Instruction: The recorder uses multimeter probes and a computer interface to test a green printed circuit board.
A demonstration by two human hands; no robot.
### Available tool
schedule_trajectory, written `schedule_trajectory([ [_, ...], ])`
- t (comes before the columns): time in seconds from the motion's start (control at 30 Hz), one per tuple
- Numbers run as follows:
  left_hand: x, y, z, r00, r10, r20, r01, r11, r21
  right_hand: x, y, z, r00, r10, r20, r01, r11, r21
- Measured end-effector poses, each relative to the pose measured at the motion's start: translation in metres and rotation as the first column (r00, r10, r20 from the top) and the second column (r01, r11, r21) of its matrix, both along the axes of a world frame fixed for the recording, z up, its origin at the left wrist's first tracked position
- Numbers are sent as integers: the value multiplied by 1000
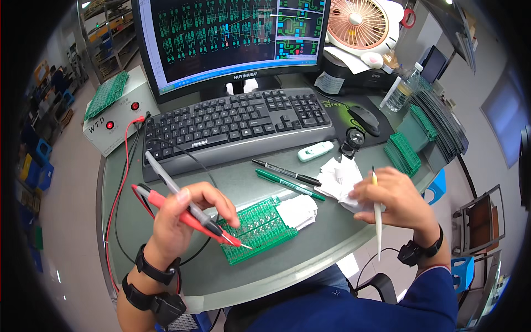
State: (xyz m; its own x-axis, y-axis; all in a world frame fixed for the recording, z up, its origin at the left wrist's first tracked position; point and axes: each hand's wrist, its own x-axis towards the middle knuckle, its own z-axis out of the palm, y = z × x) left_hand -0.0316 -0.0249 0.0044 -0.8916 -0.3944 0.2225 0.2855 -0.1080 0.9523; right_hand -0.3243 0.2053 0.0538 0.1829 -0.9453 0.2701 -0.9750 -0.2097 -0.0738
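My left hand [185, 213] is closed around two test probes, one red [191, 222] and one black and grey [176, 188]. Their metal tips are over a stack of green circuit boards [260, 229] at the desk's front. White paper slips [298, 211] stick out from the stack's right side. My right hand [395, 199] grips a slim, pale stick-shaped tool [378, 221], dark-tipped at its upper end and tapering downward. That hand is beside a pile of crumpled white paper [338, 176]. A green marker [290, 184] and a black pen [286, 172] lie between the hands.
Behind stand a keyboard [238, 124], a monitor [221, 39] showing a board layout, and a mouse [364, 119]. A white tester box [119, 119] with red and black leads is at left. More green boards [402, 154], a bottle [402, 91] and a fan [357, 22] occupy the right.
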Motion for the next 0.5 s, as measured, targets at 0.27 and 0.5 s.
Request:
schedule_trajectory([
  [0.27, 8, -5, -2, 998, -41, 55, 46, 996, -83, 67, -89, -7, 923, 385, 16, -386, 922, 26],
  [0.5, 16, 4, 8, 983, -70, 168, 97, 983, -157, 73, -90, -7, 938, 340, -68, -338, 940, 46],
])
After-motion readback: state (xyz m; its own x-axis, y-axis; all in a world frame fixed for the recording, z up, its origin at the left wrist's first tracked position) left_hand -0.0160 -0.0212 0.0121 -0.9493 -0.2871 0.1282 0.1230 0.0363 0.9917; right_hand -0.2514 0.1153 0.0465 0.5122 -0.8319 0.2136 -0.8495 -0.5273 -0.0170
